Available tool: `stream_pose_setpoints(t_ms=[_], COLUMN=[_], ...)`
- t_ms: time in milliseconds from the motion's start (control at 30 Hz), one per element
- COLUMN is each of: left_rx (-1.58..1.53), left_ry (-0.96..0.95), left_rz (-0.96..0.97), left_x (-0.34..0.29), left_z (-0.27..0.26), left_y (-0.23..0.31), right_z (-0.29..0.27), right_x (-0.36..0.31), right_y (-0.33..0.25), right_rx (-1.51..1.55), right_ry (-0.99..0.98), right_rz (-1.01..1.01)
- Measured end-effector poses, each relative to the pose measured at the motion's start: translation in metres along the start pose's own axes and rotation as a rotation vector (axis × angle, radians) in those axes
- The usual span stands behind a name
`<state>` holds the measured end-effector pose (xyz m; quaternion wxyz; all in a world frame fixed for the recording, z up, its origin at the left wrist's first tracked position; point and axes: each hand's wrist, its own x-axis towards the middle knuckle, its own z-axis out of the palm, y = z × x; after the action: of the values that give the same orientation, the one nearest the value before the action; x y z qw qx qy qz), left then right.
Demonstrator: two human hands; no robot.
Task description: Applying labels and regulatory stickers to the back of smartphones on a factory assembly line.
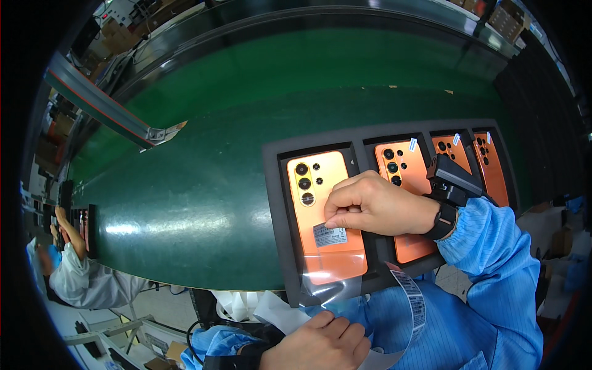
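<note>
An orange phone (320, 179) lies back up in the leftmost recess of a dark foam tray (280, 209), its three large lenses toward the far end. My right hand (376, 203) is over it, thumb and forefinger pinched at the upper edge of a silver-grey printed label (331, 237) against the phone's back. Clear film (330, 285) covers the phone's lower part and hangs past the tray's near edge. Close to my body, my left hand (317, 345) is closed around a curling strip of labels (413, 302); its fingertips are hidden.
Several more orange phones (407, 237) fill the tray's other recesses, with small white tabs near their lenses. The tray rests on a green work surface (185, 209). A metal arm (102, 98) juts in from the left. Beyond it, a co-worker's hand (71, 231) reaches over the table.
</note>
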<state>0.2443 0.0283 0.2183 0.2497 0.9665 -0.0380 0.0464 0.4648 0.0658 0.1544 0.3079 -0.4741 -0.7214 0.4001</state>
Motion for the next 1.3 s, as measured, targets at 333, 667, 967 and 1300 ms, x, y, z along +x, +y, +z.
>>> stream_pose_setpoints(t_ms=[333, 667, 967, 1300], left_rx=[-0.022, -0.012, 0.115, 0.119], left_ry=[0.011, 0.004, -0.125, 0.441], left_rz=[-0.01, -0.015, -0.076, -0.424], left_x=[0.002, -0.001, 0.004, 0.056], left_z=[0.0, -0.001, -0.026, -0.045], left_y=[0.0, -0.002, -0.021, -0.142], right_z=[0.001, 0.008, 0.005, -0.09], right_x=[0.001, -0.004, 0.026, -0.029], right_y=[-0.002, -0.006, 0.001, -0.012], right_rx=[0.033, -0.707, -0.88, -0.295], right_ry=[0.019, 0.052, 0.225, 1.252], right_rz=[0.002, -0.275, -0.292, -0.291])
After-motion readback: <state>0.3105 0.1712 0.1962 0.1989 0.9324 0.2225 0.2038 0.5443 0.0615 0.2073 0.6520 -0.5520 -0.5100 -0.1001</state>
